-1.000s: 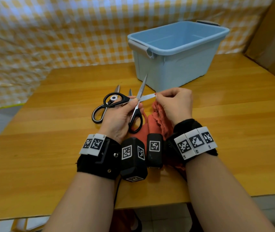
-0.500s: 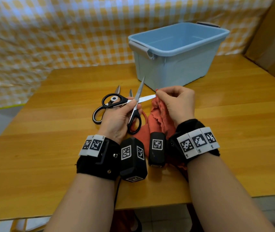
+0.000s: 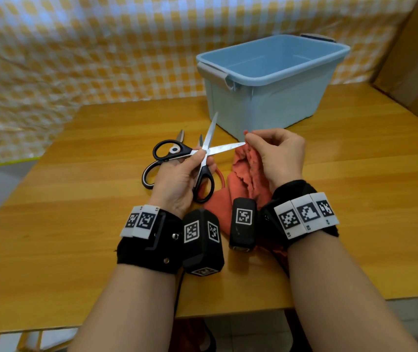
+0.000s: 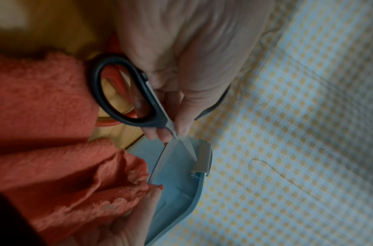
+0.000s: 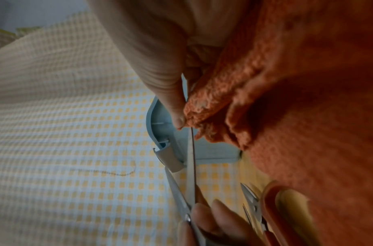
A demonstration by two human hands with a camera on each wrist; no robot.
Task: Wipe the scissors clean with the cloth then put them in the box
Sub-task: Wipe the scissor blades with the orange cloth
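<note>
Mid-wipe — the black-handled scissors [image 3: 204,158] are held spread open by the left hand [image 3: 177,179], gripped at the pivot and handles. One blade tip is pinched through the orange cloth [image 3: 243,174] by the right hand [image 3: 276,156], fingers curled tight on fabric and steel. The other blade points up past the grip, bare; whether it is wiped cannot be told. The blue box [image 3: 274,80] sits just beyond the pinch, nothing seen inside. More scissors [image 3: 167,158] are seen on the table [image 3: 75,224] beside the left hand — likely left to do.
</note>
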